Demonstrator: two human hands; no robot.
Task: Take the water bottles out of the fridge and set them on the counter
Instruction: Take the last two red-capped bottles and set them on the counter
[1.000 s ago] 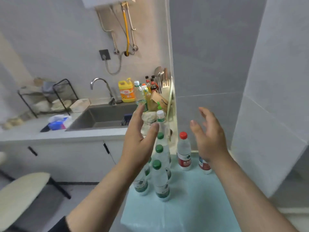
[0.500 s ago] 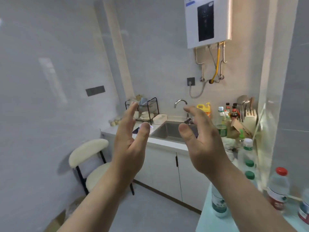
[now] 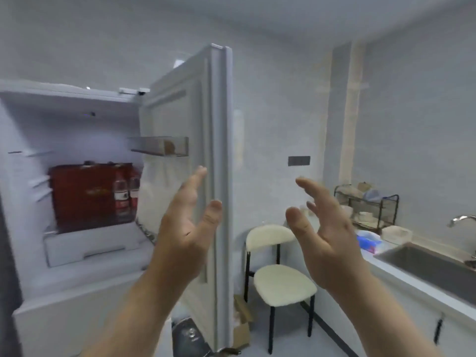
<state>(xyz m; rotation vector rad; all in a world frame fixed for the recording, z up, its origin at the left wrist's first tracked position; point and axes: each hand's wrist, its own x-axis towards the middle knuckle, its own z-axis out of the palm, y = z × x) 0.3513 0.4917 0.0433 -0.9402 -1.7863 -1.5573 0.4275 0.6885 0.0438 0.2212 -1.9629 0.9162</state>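
Observation:
The white fridge (image 3: 77, 256) stands open at the left, its door (image 3: 198, 150) swung out toward me. Two water bottles (image 3: 126, 197) with red labels stand on a shelf inside, next to a dark red box (image 3: 85, 194). My left hand (image 3: 188, 228) is raised in front of the door's edge, fingers spread and holding nothing. My right hand (image 3: 322, 225) is raised to the right of the door, also spread and holding nothing. Both hands are well short of the bottles. The counter (image 3: 412, 274) with its sink runs along the right.
A cream chair (image 3: 280, 276) with black legs stands between the fridge door and the counter. A black dish rack (image 3: 365, 204) and a blue packet (image 3: 368, 243) sit on the counter by the faucet (image 3: 461, 220). A cardboard box (image 3: 242, 320) lies on the floor behind the door.
My view has swung left from the bottles on the counter, past the sink, to the open fridge. Both hands stayed raised and holding nothing.

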